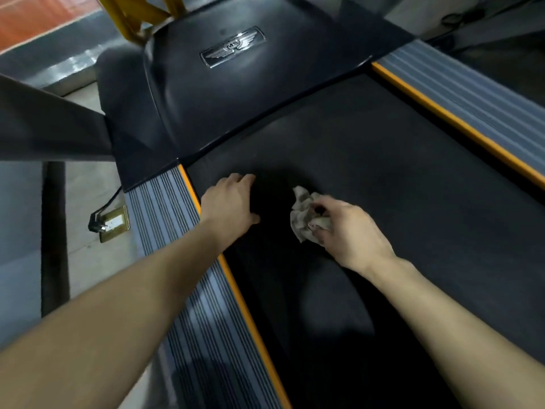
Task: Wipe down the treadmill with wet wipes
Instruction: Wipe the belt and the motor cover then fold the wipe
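The treadmill's black belt (pixel 383 178) fills the middle of the view, framed by grey ribbed side rails with orange trim (pixel 165 214). My right hand (pixel 351 231) is closed on a crumpled, dirt-greyed wet wipe (pixel 302 214), held just over the belt near its front left part. My left hand (pixel 231 202) lies flat on the belt beside the left rail, fingers spread, holding nothing. The two hands are a short gap apart.
The glossy black motor cover (pixel 224 93) with a winged badge (pixel 233 47) lies ahead of the belt. A yellow frame post (pixel 132 16) rises at the top left. Left of the rail, a brass floor socket (pixel 115 224) holds a black plug and cable.
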`<state>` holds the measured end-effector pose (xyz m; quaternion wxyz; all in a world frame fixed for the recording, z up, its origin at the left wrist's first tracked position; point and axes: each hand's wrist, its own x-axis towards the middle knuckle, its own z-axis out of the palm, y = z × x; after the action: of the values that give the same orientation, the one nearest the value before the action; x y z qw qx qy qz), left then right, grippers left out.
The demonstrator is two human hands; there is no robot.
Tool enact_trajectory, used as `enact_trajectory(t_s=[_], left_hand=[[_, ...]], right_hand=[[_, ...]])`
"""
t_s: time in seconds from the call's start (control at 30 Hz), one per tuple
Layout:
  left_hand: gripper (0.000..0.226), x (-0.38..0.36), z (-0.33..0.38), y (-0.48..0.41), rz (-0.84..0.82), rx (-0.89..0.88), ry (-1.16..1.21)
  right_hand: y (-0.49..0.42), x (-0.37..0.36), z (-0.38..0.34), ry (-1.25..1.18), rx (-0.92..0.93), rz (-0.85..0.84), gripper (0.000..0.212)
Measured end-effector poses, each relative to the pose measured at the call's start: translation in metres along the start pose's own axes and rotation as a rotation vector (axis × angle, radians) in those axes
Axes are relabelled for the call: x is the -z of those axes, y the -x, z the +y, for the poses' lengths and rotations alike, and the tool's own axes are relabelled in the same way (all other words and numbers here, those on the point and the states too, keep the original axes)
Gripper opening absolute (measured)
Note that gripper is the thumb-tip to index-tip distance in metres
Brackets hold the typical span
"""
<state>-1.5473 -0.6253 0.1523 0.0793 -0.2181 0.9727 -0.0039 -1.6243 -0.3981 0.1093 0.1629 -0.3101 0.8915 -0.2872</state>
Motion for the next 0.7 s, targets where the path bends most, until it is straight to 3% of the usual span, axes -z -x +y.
enact_trajectory(t_s=[0.07,0.17,0.33,0.43,0.53,0.6,0.7], left_hand=[[0.076,0.002,0.003,0.042,0.02,-0.065,0.088],[0.059,0.007,-0.001,0.101,-0.039,-0.085,0.27],[0.038,0.001,0.017,0.162,-0.11,0.075,0.617],[0.029,0.003,0.036,0.165,0.04,0.013,0.615],[0.023,0.018,0.05,0.143,0.229,-0.146,0.591],[0.021,0.021,0.057,0.135,0.248,-0.251,0.594],[0.031,0.012,0.06,0.141,0.145,-0.324,0.549]], right_hand=[[0.024,0.007,0.007,-0.029,-0.035,0.039,0.035],[0.055,0.011,0.017,-0.081,-0.058,0.051,0.025],[0.076,0.015,0.01,-0.129,-0.059,0.049,0.03],[0.084,0.023,0.004,-0.075,0.006,0.008,0.043],[0.095,0.032,-0.004,-0.026,0.072,-0.017,0.039],[0.1,0.035,-0.009,-0.044,0.127,-0.001,0.038],[0.104,0.043,-0.016,-0.104,0.162,0.063,0.041]])
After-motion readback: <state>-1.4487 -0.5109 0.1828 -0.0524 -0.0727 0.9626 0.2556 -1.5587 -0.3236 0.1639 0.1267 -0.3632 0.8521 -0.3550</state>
